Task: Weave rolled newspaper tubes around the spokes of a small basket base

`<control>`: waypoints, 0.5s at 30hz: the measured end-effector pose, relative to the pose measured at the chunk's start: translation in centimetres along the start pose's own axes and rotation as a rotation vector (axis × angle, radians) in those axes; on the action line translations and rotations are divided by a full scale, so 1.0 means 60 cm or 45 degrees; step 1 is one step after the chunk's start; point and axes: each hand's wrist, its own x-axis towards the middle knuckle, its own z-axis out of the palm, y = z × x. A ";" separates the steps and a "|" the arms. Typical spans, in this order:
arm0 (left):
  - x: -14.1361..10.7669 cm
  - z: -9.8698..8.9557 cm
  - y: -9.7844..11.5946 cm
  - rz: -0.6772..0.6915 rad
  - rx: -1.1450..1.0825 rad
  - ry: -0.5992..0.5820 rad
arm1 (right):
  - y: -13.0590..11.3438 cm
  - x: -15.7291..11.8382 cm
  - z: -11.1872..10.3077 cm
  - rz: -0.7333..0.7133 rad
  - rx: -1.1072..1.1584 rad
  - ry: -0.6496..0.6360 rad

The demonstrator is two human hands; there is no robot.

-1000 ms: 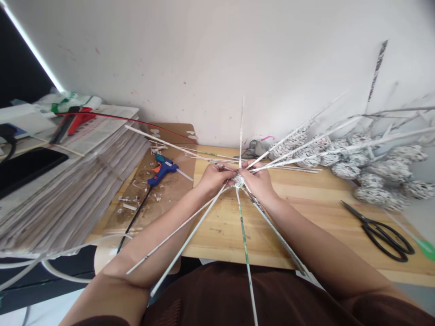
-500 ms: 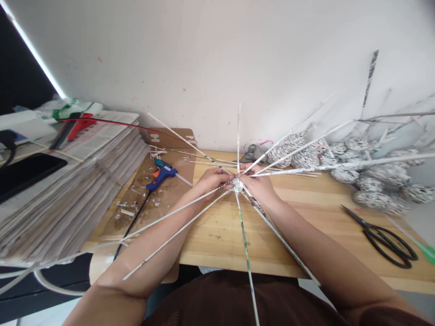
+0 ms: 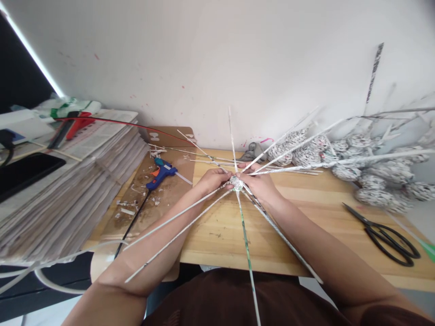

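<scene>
A small round woven paper piece (image 3: 237, 183) is held above the wooden table, with several long thin rolled-paper sticks spreading from it in all directions. My left hand (image 3: 216, 180) pinches its left side, fingers closed near the base of the sticks. On the other side my right hand (image 3: 257, 181) grips its right edge, thumb near the middle and fingers partly hidden behind. One stick with green marks (image 3: 246, 240) points toward my body. Both hands nearly touch at the woven centre.
A blue glue gun (image 3: 161, 175) lies on brown board at the left, beside stacked newspapers (image 3: 112, 167) and a black phone (image 3: 30, 174). Black scissors (image 3: 385, 235) rest at the right. Woven paper balls (image 3: 374, 194) are piled behind them.
The upper sticks have swung slightly, their tips shifting sideways, and one left stick now reaches less far. Both hands keep hold of the woven centre in nearly the same spot.
</scene>
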 end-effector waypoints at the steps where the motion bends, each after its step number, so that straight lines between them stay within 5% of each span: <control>1: 0.000 -0.001 -0.001 0.012 -0.005 -0.021 | 0.001 0.001 -0.001 0.000 0.001 0.003; 15: -0.001 0.000 -0.005 0.058 0.104 -0.014 | 0.000 -0.003 0.003 -0.006 -0.036 -0.017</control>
